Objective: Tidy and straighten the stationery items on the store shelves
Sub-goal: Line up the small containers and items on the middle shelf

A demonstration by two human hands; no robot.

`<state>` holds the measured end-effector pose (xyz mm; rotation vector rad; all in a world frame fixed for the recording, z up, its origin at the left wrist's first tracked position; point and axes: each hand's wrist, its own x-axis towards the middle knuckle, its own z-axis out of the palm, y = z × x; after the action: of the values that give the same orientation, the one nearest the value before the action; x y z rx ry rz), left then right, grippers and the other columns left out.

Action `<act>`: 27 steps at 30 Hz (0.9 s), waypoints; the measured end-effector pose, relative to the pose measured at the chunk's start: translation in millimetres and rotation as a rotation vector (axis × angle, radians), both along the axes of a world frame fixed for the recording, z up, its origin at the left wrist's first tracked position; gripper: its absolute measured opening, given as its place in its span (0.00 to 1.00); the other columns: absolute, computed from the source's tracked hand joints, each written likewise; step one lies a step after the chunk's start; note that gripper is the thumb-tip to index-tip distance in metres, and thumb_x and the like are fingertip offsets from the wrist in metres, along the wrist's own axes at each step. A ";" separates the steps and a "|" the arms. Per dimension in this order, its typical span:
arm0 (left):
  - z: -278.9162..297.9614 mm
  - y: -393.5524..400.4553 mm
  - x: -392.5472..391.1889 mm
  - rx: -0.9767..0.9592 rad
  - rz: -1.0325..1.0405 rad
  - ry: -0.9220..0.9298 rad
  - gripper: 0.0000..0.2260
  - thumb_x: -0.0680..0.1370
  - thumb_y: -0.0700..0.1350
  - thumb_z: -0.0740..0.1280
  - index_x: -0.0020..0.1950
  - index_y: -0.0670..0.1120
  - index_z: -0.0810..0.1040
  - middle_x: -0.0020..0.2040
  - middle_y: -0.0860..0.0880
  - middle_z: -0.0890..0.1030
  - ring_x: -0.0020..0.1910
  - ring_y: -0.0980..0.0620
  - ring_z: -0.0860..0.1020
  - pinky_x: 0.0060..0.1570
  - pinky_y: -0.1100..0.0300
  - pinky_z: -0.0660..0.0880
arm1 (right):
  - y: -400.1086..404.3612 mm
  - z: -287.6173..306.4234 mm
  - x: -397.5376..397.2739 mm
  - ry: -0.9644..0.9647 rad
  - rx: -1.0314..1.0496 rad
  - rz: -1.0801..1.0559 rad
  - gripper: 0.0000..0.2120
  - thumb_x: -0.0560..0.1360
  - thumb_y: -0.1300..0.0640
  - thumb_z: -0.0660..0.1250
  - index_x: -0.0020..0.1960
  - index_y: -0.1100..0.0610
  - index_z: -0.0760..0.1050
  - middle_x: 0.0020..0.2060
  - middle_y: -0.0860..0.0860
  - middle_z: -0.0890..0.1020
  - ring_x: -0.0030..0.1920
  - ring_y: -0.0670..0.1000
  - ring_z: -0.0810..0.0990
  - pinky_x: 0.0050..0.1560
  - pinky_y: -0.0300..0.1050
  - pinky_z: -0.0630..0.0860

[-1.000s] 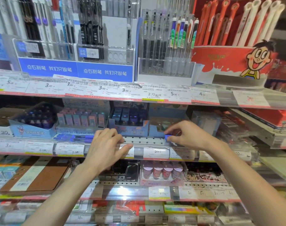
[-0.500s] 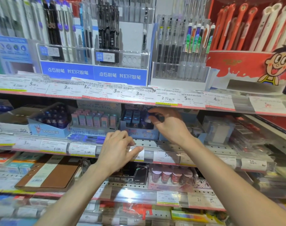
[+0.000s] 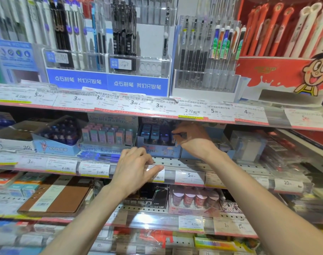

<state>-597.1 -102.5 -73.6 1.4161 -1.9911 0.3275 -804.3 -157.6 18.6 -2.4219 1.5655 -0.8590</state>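
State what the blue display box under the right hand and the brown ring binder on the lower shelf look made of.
Blue display box: printed cardboard, judging by its folded, cut-out front, matte.
Brown ring binder: probably faux leather or coated board; smooth brown cover with a dull sheen, metal rings at its edge.

Store shelving fills the whole view: tiered metal shelves (image 3: 175,161) with perforated front edges, each fronted by a clear plastic price-label strip (image 3: 120,105) holding white tags with pink lower borders. Behind the top tier, a red backing panel (image 3: 249,24) at upper right. Lighting bright and even; a glare patch (image 3: 146,220) on the lower strip; no wall, floor or window visible.
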 end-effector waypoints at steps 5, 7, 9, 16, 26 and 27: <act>-1.2 -0.7 -0.2 -0.006 0.004 0.003 0.27 0.74 0.71 0.56 0.43 0.52 0.83 0.39 0.58 0.72 0.43 0.56 0.71 0.52 0.55 0.68 | -1.1 3.1 4.2 0.030 0.019 -0.013 0.10 0.77 0.55 0.66 0.52 0.53 0.85 0.52 0.49 0.84 0.51 0.52 0.81 0.56 0.49 0.77; -1.2 -0.6 -0.1 -0.006 0.002 0.001 0.27 0.74 0.71 0.57 0.43 0.52 0.83 0.39 0.58 0.72 0.43 0.56 0.71 0.52 0.55 0.68 | -2.5 3.8 6.2 0.037 0.039 -0.028 0.11 0.76 0.55 0.65 0.47 0.56 0.85 0.47 0.51 0.85 0.47 0.54 0.82 0.52 0.50 0.79; -1.2 0.0 -0.2 -0.004 -0.005 0.005 0.26 0.74 0.71 0.58 0.44 0.52 0.83 0.39 0.58 0.73 0.43 0.56 0.71 0.52 0.56 0.66 | -4.5 2.4 7.8 0.031 0.049 -0.043 0.12 0.74 0.55 0.65 0.44 0.62 0.83 0.43 0.57 0.84 0.45 0.59 0.82 0.49 0.54 0.80; -2.5 0.4 -0.1 -0.007 -0.010 0.020 0.26 0.74 0.71 0.58 0.45 0.52 0.83 0.40 0.58 0.73 0.43 0.56 0.70 0.51 0.57 0.66 | -9.2 5.5 11.8 0.080 0.074 -0.085 0.11 0.71 0.58 0.63 0.35 0.64 0.77 0.35 0.59 0.81 0.32 0.56 0.76 0.35 0.45 0.74; -2.1 1.0 -0.3 -0.012 -0.010 0.027 0.26 0.74 0.71 0.57 0.44 0.51 0.83 0.39 0.58 0.73 0.43 0.55 0.71 0.51 0.55 0.67 | 3.5 -19.0 3.6 0.054 -0.081 -0.052 0.11 0.75 0.53 0.65 0.42 0.54 0.85 0.48 0.48 0.84 0.48 0.54 0.81 0.52 0.48 0.78; -1.9 1.2 -0.5 -0.013 -0.010 0.024 0.26 0.74 0.71 0.58 0.44 0.51 0.83 0.39 0.58 0.73 0.43 0.55 0.71 0.51 0.55 0.67 | 4.2 -21.3 3.0 0.057 -0.104 -0.046 0.10 0.75 0.54 0.66 0.43 0.54 0.85 0.49 0.48 0.84 0.50 0.55 0.80 0.54 0.49 0.78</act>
<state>-597.6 -101.3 -75.4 1.3954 -1.9729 0.3168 -801.3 -153.4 -2.7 -2.5123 1.6420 -0.9089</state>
